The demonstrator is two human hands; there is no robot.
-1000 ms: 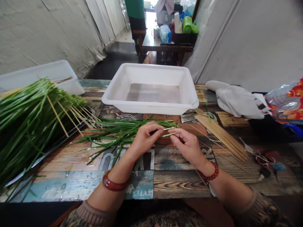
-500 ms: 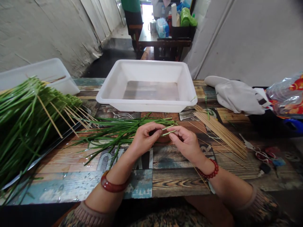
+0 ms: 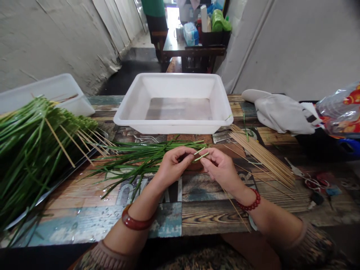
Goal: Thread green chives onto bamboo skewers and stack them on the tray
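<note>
Two pale stem ends of garlic chives (image 3: 201, 157) show between my fingertips, just above the table. My left hand (image 3: 177, 165) is closed, thumb and forefinger pinching the stems; their green leaves trail leftward behind it. My right hand (image 3: 221, 168) is closed too, its thumb and forefinger at the cut ends. A thin bamboo skewer (image 3: 237, 212) slants out from below my right hand toward the table's front edge; whether the fingers grip it is hidden. Loose garlic chives (image 3: 135, 153) lie left of my hands. A bundle of bamboo skewers (image 3: 261, 157) lies to the right.
A white plastic tub (image 3: 174, 125) stands beyond my hands. At left, skewered chives (image 3: 36, 135) are heaped on a metal tray, with another white tub (image 3: 81, 107) behind. To the right are a grey cap (image 3: 281, 112), keys (image 3: 315, 200) and a plastic package (image 3: 343, 112).
Both hands stay nearly in place, still pinching the chives. The stem ends are tilted slightly more upward, and more of the skewer below my right hand shows.
</note>
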